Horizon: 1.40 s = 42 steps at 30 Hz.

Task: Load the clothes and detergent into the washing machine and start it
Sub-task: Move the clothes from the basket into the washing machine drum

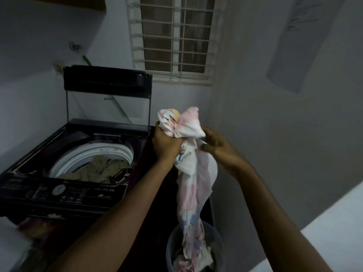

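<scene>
From your head camera, your left hand [167, 146] is curled tight round the bunched top of a pink and white patterned cloth [196, 173], and the bunch sticks out above your fist. Your right hand [218, 148] is just beside it. Its fingers and thumb grip the same cloth a little lower, on the right side of the bunch. Both hands are raised in front of you, to the right of the washing machine [59, 195] and above its top edge.

The cloth hangs down from your hands in a long twisted length. Its lower end reaches into a round grey bucket [170, 250] on the floor by the machine's right side, where more of the patterned fabric lies crumpled.

The washing machine is a dark top-loader at your left. Its lid [108, 91] stands upright at the back, so the white-rimmed drum [82, 156] is open. Some olive-brown clothes [94, 169] already lie inside the drum. The control panel [64, 191], with a round dial and a row of buttons, runs along the near edge, facing you.

Behind the machine is a barred window [176, 40] in the pale wall. A sheet of paper [302, 42] hangs on the wall at your right, and a white surface [334, 222] fills the lower right corner.
</scene>
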Tool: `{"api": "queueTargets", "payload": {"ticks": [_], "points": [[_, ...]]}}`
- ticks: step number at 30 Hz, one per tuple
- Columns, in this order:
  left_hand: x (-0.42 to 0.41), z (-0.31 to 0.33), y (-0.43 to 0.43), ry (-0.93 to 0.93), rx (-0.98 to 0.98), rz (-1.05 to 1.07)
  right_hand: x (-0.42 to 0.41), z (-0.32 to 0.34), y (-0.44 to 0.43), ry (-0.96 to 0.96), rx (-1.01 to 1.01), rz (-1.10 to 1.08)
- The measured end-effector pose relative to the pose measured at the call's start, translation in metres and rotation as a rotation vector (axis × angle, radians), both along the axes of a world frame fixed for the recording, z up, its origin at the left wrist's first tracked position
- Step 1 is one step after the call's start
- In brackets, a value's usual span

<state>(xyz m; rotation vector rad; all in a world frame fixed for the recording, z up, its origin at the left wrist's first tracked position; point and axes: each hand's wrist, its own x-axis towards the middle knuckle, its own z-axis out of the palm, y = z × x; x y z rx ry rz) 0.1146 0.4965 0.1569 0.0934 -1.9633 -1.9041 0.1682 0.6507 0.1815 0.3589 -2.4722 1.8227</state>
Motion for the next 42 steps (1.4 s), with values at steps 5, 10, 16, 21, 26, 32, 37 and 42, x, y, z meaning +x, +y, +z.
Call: {"api": "queueTargets", "payload": {"ticks": [5,10,16,21,26,32,37,42], "points": [[0.002,0.029,0.011,-0.054,0.518,-0.086,0.01,-0.083,-0.003,-0.07,0.087,-0.248],[0.009,0.038,0.015,-0.168,0.749,-0.127,0.004,-0.126,-0.013,-0.108,0.011,-0.425],[-0.012,-0.009,-0.037,-0.091,-0.049,0.013,0.007,-0.089,0.05,-0.085,0.031,-0.631],[-0.003,-0.019,-0.029,-0.156,-0.339,-0.113,-0.006,-0.028,0.043,-0.037,-0.195,-0.551],[-0.005,-0.004,-0.013,-0.191,-0.161,-0.378,-0.009,0.006,-0.001,-0.126,-0.123,-0.202],[-0.006,-0.016,-0.02,-0.147,-0.45,-0.529,-0.01,0.004,-0.007,-0.32,-0.288,-0.065],[-0.007,-0.033,-0.018,0.054,-0.214,-0.237,-0.015,0.005,-0.014,-0.342,-0.289,-0.001],[-0.002,-0.006,-0.008,-0.027,0.08,0.028,-0.002,0.006,-0.021,-0.136,-0.337,-0.132]]}}
